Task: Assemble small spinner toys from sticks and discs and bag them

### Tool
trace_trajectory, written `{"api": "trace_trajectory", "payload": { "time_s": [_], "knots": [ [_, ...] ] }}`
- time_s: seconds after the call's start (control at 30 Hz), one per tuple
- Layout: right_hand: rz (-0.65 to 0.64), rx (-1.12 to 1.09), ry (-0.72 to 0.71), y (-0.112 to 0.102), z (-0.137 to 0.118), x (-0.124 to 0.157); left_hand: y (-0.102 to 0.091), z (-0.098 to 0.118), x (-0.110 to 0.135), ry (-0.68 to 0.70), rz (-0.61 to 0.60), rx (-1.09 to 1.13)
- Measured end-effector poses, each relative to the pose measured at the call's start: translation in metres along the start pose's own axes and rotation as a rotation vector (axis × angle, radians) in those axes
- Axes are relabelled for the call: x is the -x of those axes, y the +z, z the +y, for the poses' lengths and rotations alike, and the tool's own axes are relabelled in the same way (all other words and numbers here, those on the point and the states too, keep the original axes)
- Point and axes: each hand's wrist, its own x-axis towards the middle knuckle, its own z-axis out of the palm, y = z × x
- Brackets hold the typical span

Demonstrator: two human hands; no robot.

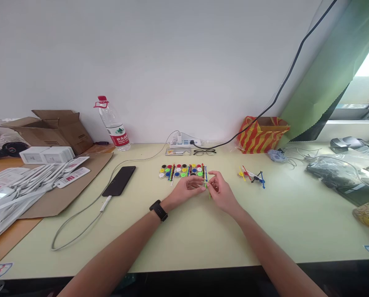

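Note:
My left hand (188, 187) and my right hand (220, 190) meet over the pale green table (184, 231), fingers curled and pinched together around a thin green stick (208, 189) held between them. Just beyond the hands lies a cluster of small coloured discs and sticks (183, 170). A black watch (158, 210) is on my left wrist. To the right lies a small joined figure of yellow, red and blue sticks (252, 176).
A black phone (119, 180) with a white cable lies left of the hands. Further left are white packets (32, 177) on cardboard and an open box (54, 128). A water bottle (112, 123), power strip (184, 143), glasses (204, 152) and striped bag (261, 134) line the wall.

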Motion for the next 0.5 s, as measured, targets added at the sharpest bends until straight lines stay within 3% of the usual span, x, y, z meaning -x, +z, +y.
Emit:
{"api": "trace_trajectory", "payload": {
  "time_s": [0.13, 0.33, 0.5],
  "knots": [
    [0.068, 0.263, -0.050, -0.011, 0.009, -0.004, 0.001, -0.003, -0.001, -0.035, 0.034, 0.007],
    [0.291, 0.740, 0.008, -0.061, 0.031, -0.013, 0.001, -0.012, -0.002, -0.061, 0.023, 0.037],
    [0.387, 0.848, 0.025, -0.084, 0.039, -0.024, 0.001, -0.009, -0.002, -0.054, -0.010, 0.026]
  ]
}}
